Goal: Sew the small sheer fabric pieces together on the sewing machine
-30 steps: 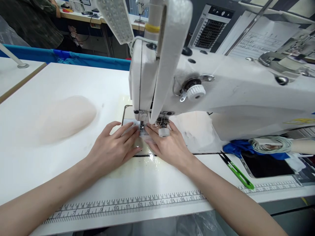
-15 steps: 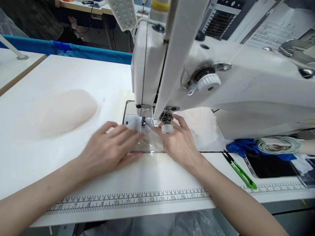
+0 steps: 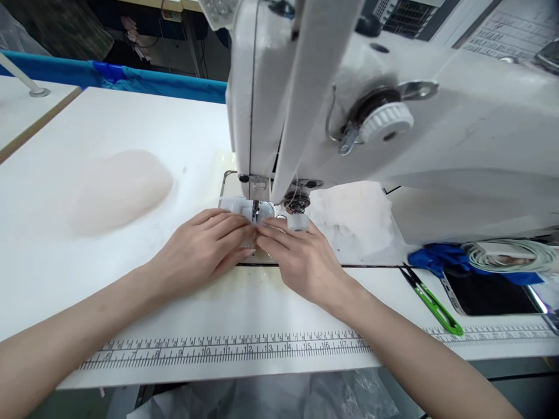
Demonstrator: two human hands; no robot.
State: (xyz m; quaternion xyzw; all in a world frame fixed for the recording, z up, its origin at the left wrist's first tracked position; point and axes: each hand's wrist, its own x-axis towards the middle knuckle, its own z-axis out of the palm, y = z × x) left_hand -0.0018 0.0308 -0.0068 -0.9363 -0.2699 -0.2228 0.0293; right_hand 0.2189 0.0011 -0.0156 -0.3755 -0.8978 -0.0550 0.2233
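A piece of thin, see-through white material (image 3: 236,205) lies at the presser foot (image 3: 255,210) of the white sewing machine (image 3: 266,105). My left hand (image 3: 207,244) is closed on it from the left, fingers together and the thumb low near the plate. From the right, my right hand (image 3: 301,256) grips the same material with bent fingers just in front of the foot. The fingertips of both hands nearly meet, hiding most of the piece. A pale beige cup-shaped piece (image 3: 126,189) rests on the table to the left, out of my hands.
Green-handled thread snips (image 3: 437,305) lie right of my right forearm, near a phone (image 3: 493,294), blue cloth (image 3: 430,259) and a coiled cable (image 3: 506,256). A printed ruler (image 3: 236,349) runs along the front edge. The machine head overhangs my hands.
My hands have come together at the presser foot, the left moving right and slightly up. The sheer material that showed between them is now mostly covered. The view has shifted a little closer.
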